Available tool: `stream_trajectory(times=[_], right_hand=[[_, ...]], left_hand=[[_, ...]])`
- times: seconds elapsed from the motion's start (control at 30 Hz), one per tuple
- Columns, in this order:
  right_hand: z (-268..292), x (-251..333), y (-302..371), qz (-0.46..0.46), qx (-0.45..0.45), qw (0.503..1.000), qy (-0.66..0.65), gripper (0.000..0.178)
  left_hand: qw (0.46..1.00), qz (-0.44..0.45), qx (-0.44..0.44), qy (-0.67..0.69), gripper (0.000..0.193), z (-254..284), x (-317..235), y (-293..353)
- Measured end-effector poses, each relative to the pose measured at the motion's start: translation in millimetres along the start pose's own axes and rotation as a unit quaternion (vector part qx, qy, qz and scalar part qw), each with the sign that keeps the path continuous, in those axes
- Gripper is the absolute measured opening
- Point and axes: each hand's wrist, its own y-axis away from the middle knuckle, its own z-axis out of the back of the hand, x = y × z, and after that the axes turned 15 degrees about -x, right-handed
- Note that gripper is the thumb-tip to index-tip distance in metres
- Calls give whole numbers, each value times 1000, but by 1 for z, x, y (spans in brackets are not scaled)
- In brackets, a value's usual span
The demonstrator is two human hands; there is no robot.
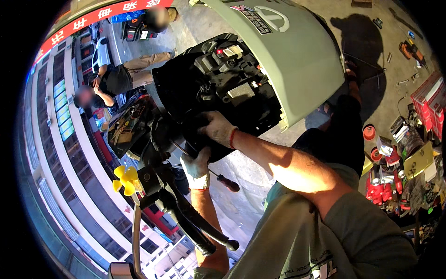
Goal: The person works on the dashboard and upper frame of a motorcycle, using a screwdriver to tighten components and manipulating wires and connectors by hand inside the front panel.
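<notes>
A scooter with a pale green body panel (302, 60) stands before me, its black inner compartment (237, 88) uncovered. My right hand (218, 128), in a white work glove, is closed at the edge of a black plastic panel (179, 104) beside the compartment; its fingertips are partly lost in shadow. Below it, my gloved left hand (196, 169) is closed around the shaft of a screwdriver (227, 182). The dark red handle sticks out to the right of that hand, and the thin shaft emerges on its other side, toward the panel.
Close to my left arm are the black handlebar and lever (186, 221), with a yellow propeller ornament (125, 180). A person (116, 83) stands beyond the scooter. On the floor at right lie a cordless drill (412, 51), red boxes (428, 102) and a pile of tools, tape and bottles.
</notes>
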Motion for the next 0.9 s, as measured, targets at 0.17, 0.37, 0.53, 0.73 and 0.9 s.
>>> stream_trajectory(times=[0.17, 0.37, 0.53, 0.73, 0.9], right_hand=[[3, 0, 3, -3, 5, 1000, -25, 29], [6, -6, -1, -3, -17, 1000, -11, 23], [2, -6, 0, 14, -27, 999, 17, 23], [4, -6, 7, 18, 2, 999, -38, 26], [8, 6, -2, 100, 32, 989, 101, 23]], left_hand=[[990, -109, 26, -81, 23, 10, 8, 2], [996, -42, -15, -72, 25, -1, -5, 6], [999, 13, 18, -46, 30, 3, -6, -2], [999, 20, 6, -28, 31, 3, -2, -3], [998, 55, 26, 7, 39, 2, -4, -4]])
